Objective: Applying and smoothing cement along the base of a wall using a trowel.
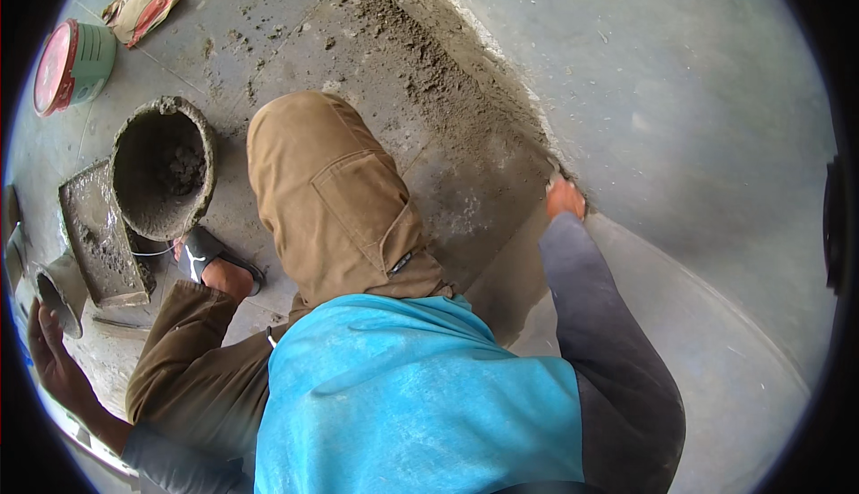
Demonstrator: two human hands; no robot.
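My right hand (565, 197) is closed at the foot of the smooth grey wall (698, 127), at the near end of a strip of damp mortar (438, 73). What it grips is too blurred and hidden to name. The mortar runs along the floor-wall joint toward the far side, crumbly at its edge. At the far left my left hand (58, 364) is raised with its fingers stretched out, holding nothing. It is nearest to a small grey container (61, 290) lying on its side; I cannot tell whether they touch.
A mortar-caked bucket (120, 181) leans left of my knee, beside a dirty flat tray (125, 299). Farther back stand a green tub with a red rim (93, 63) and a crumpled paper sack (143, 2). Crumbs of mortar lie on the tiled floor (268, 24).
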